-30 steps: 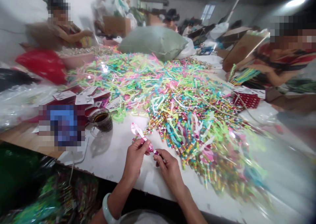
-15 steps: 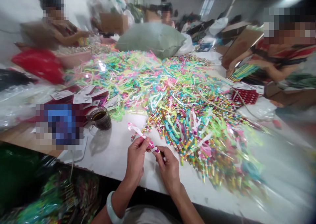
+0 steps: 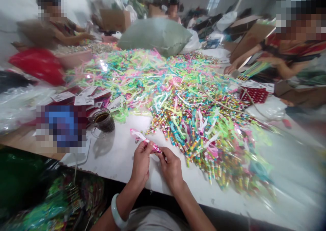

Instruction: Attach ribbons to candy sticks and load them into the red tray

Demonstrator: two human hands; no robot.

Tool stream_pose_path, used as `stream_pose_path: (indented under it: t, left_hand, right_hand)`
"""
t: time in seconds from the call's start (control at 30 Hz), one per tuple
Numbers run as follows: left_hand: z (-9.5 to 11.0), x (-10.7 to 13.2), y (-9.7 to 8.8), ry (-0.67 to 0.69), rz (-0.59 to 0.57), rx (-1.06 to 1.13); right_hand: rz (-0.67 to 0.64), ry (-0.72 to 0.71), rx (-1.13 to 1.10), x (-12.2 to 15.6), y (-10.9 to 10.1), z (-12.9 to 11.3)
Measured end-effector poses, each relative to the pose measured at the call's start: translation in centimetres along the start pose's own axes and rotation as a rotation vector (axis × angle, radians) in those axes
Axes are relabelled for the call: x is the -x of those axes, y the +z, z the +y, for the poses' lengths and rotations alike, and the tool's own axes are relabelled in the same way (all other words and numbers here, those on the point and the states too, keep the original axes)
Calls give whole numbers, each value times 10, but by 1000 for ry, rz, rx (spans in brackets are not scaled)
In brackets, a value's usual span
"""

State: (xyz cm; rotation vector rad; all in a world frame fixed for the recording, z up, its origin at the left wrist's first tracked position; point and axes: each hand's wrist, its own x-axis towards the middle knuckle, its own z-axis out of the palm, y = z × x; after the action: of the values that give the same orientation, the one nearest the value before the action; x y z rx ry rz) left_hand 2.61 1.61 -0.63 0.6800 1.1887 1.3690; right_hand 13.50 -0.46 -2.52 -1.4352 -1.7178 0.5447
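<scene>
My left hand (image 3: 142,159) pinches a pink-and-white ribbon piece (image 3: 139,134) between thumb and fingers, its looped end sticking out toward the upper left. The fingertips of my right hand (image 3: 171,168) close on the lower right end of the same piece, where it looks darker pink and patterned. Both hands hover low over the white tabletop (image 3: 119,159). Just beyond them lies a large pile of colourful ribbon pieces (image 3: 152,76), many with striped tube-like ends. My fingers hide part of the held piece.
A glass mug of dark drink (image 3: 103,120) stands left of my hands, near printed cards (image 3: 85,97). Behind the pile is a big grey-green sack (image 3: 155,36). Co-workers sit at left, back and right. Bagged ribbon pieces (image 3: 51,207) lie below the table's left edge.
My right hand has shifted slightly left, closer to my left hand, covering more of the piece's end. The co-worker's hand at right now reaches further out onto the table.
</scene>
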Motion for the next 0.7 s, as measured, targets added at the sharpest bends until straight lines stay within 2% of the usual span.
stream_pose_path:
  t: [0.13, 0.23, 0.33, 0.43, 0.57, 0.7]
  left_hand:
    - [-2, -1, 3, 1, -37, -15]
    - [-4, -1, 5, 19, -39, 14]
    - [-3, -1, 6, 6, -43, 11]
    - [2, -1, 8, -5, -103, -11]
    - [4, -4, 9, 1, -165, 0]
    - [-5, -6, 5, -5, -112, -13]
  right_hand:
    - [-40, 21, -43, -2, -7, -4]
    - [-32, 22, 21, 0, -5, -3]
    - [-48, 90, 1, 2, -2, 0]
    - [-66, 137, -99, 2, -9, 1]
    - [-46, 127, -137, 1, -20, -1]
    - [-80, 173, -128, 3, -7, -5]
